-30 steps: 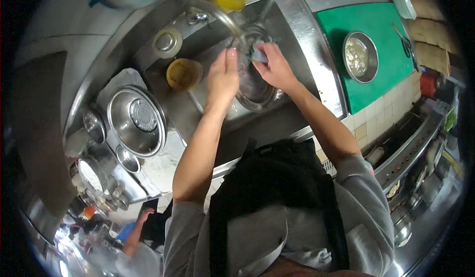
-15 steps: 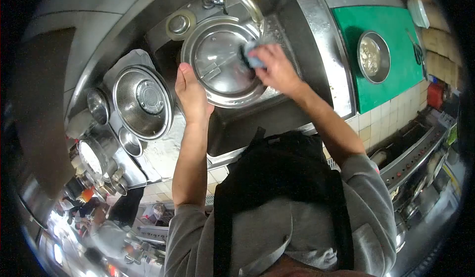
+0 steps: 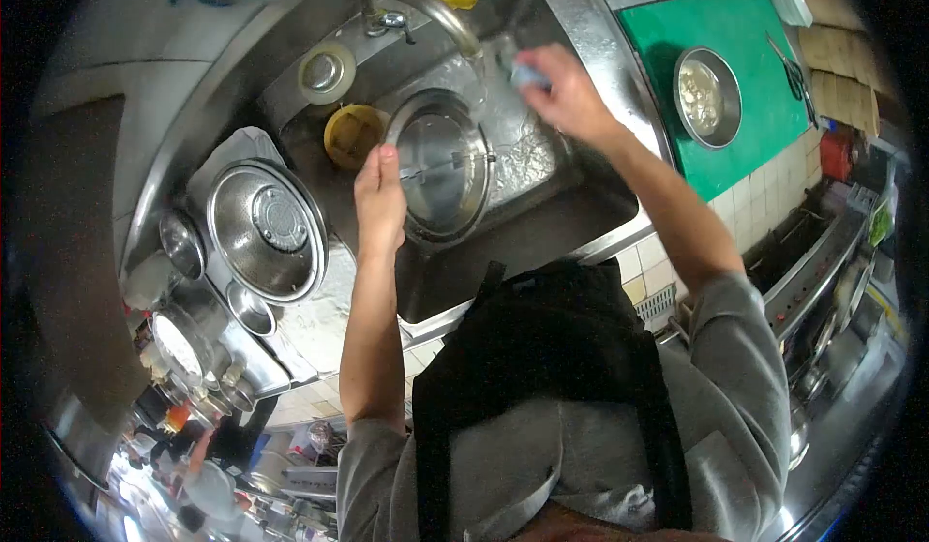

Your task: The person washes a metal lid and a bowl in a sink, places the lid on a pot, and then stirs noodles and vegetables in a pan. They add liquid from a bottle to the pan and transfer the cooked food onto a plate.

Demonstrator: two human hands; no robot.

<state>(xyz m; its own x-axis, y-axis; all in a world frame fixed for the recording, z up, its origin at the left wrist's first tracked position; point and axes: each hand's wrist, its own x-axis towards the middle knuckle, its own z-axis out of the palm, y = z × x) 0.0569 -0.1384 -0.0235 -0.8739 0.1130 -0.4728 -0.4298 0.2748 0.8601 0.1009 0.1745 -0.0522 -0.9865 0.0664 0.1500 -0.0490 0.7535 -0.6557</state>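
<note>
Washing at the stainless steel sink (image 3: 619, 215), landmark for every position below. Judged from this view, the scrubbing is well under way but the rinsing appears unfinished, and several vessels wait to the left of the sink.

Left of the sink: 1 large round steel pot lid with a central knob (image 3: 268, 229) lies on the draining surface, with at least 3 small steel bowls (image 3: 182, 242) beside it; the exact count is unclear in the clutter.

Inside the sink: 1 round yellow plastic container (image 3: 351, 135) sits at the left end. Just right of it, the left hand (image 3: 379, 200) grips the rim of 1 round steel lid with a strap handle (image 3: 443, 166), fingers curled over the edge, tilting it upright. Above, 1 curved steel tap (image 3: 426, 10) runs water onto the basin floor.

At the back right of the sink, the right hand (image 3: 566, 92) is closed around 1 blue sponge (image 3: 528, 75), held near the tap stream and apart from the lid.

Right of the sink: 1 green rectangular cutting board (image 3: 750, 68) carries 1 round steel bowl of pale food (image 3: 704, 97).
</note>
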